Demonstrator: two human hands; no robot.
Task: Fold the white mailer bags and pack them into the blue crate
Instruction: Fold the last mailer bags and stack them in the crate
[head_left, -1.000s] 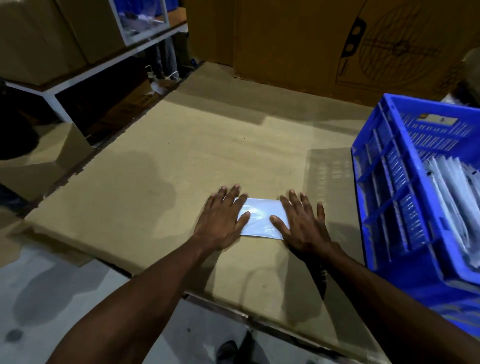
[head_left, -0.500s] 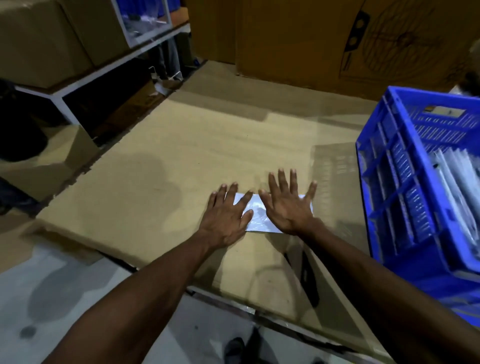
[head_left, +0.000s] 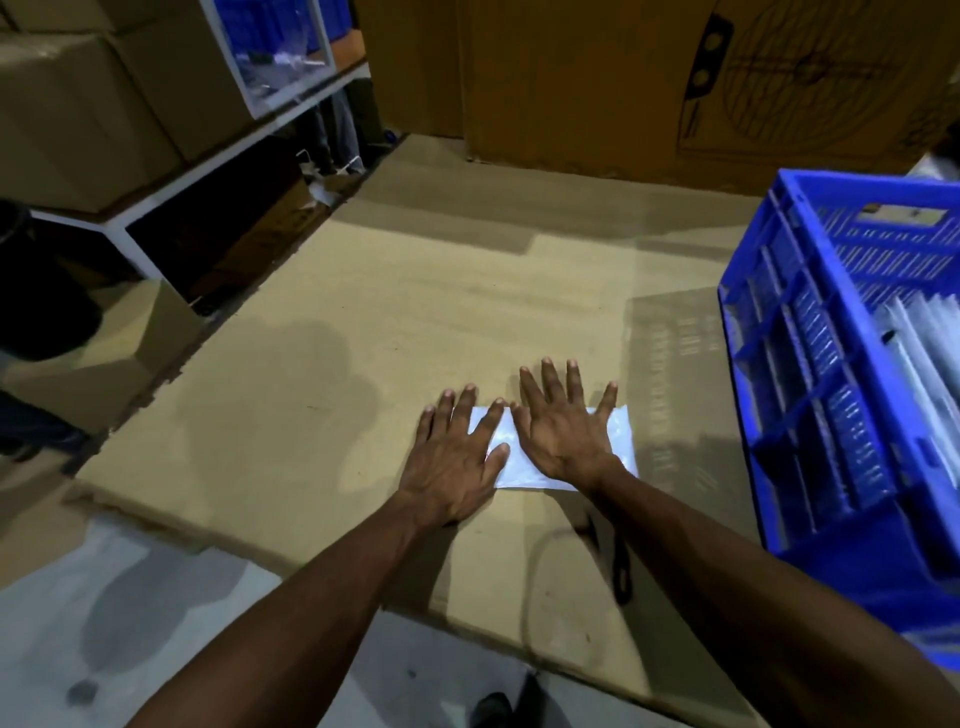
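Both palms flat, fingers spread: left hand (head_left: 453, 464) and right hand (head_left: 563, 430) pressing 1 folded mailer bag (head_left: 550, 451) onto the cardboard (head_left: 395, 322). Crease looks set; next it probably needs lifting into the blue crate (head_left: 810, 415) alongside.

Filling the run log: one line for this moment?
left hand flat on folded mailer bag | right hand flat on it | blue crate right

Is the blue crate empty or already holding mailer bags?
Holding some: white mailer bags stand on edge inside the blue crate; how full, cannot tell.
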